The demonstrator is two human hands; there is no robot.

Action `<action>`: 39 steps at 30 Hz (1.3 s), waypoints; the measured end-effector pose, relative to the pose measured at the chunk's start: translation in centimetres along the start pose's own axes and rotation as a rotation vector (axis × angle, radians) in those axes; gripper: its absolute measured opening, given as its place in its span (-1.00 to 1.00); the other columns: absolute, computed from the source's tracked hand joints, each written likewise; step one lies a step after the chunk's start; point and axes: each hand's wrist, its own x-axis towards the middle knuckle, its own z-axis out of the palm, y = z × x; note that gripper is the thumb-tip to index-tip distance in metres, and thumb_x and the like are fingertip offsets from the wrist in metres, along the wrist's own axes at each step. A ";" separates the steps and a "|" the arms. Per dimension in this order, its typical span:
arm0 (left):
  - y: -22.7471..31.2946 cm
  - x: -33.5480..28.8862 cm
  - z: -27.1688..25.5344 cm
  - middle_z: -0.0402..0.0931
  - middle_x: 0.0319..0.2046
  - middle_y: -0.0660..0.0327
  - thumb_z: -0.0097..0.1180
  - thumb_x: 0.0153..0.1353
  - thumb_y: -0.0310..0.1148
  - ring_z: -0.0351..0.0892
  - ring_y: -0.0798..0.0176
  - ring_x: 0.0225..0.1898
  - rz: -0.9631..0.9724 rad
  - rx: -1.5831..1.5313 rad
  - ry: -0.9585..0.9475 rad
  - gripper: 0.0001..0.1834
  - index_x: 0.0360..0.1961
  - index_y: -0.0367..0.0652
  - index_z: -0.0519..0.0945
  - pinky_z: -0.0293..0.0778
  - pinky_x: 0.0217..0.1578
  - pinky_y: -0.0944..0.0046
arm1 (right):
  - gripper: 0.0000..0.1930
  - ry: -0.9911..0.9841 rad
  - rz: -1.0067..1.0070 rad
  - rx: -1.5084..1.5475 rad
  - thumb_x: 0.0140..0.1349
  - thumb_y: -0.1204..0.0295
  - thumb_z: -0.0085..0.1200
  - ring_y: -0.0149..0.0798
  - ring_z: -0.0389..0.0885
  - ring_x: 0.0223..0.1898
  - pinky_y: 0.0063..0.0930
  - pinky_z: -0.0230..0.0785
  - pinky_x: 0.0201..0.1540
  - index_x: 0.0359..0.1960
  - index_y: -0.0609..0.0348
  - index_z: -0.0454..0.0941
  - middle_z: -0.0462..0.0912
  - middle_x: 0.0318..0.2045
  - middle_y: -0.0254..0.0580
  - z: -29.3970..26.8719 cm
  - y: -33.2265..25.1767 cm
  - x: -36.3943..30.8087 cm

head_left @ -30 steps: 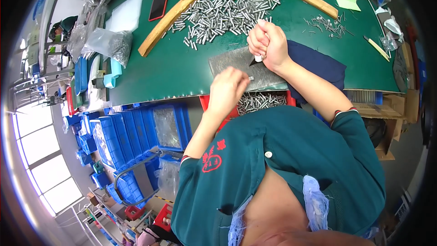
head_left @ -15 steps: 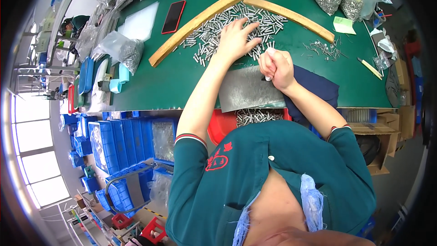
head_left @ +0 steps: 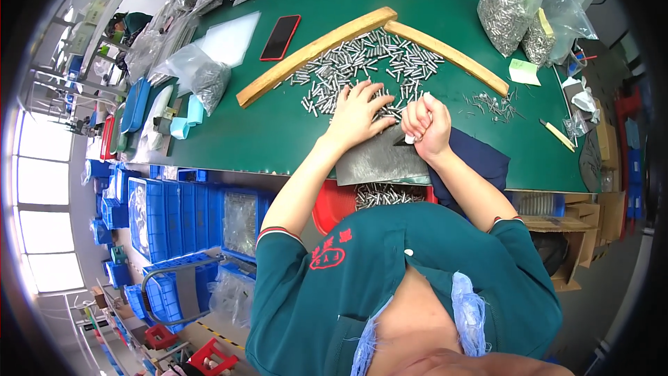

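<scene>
A heap of small silvery metal pins (head_left: 334, 73) lies on the green table, bounded at the back by two wooden bars, the left bar (head_left: 306, 59) and the right bar (head_left: 452, 58). My left hand (head_left: 358, 115) lies over the near edge of the heap with fingers spread, touching pins. Beside it, my right hand (head_left: 428, 125) is closed in a fist; something white with a dark tip pokes out below, mostly hidden by the fingers. Under both hands a grey sheet (head_left: 383, 160) reaches the table's front edge. Just below that edge, a red bin (head_left: 330, 209) contains more pins.
Thin metal bits (head_left: 492, 106) and a yellow-handled knife (head_left: 557, 134) lie to the right. Bags of pins (head_left: 506, 14) stand at the back right. A phone (head_left: 280, 37) and a bag of parts (head_left: 209, 83) are on the left. Dark blue cloth (head_left: 476, 167) hangs over the front edge.
My left hand has drawn back toward me from the heap's middle to the grey sheet. Pins now lie closer to the sheet. My right hand stays closed. The whole view has shifted somewhat.
</scene>
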 end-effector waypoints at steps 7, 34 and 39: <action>-6.0 0.5 -1.5 0.35 -0.01 0.00 0.07 0.05 -0.19 0.33 -0.02 0.02 -0.101 -0.049 0.265 -0.62 -0.09 -0.04 0.49 0.25 0.01 0.08 | -0.53 -0.091 0.087 0.036 0.25 0.26 -0.32 -0.46 0.02 -0.84 -0.57 -0.08 -0.77 -0.85 0.06 0.05 0.09 -0.90 -0.35 -0.4 0.0 0.0; -7.7 14.2 4.8 0.44 -0.21 0.14 -0.14 0.03 -0.48 0.41 0.03 -0.12 -0.203 0.130 0.092 -0.72 -0.25 0.00 0.55 0.35 -0.09 0.10 | -0.53 -0.152 -0.109 -0.083 0.26 0.31 -0.37 -0.47 -0.03 -0.86 -0.58 -0.09 -0.78 -0.86 0.07 0.07 0.11 -0.90 -0.34 0.2 0.0 -0.4; -7.2 11.6 2.6 0.45 -0.25 0.10 -0.15 0.01 -0.49 0.42 0.01 -0.15 -0.155 0.040 -0.003 -0.72 -0.28 0.00 0.55 0.36 -0.13 0.11 | -0.53 -0.148 -0.092 -0.048 0.26 0.31 -0.37 -0.47 -0.03 -0.86 -0.58 -0.09 -0.78 -0.86 0.07 0.06 0.11 -0.91 -0.35 0.1 -0.3 -0.5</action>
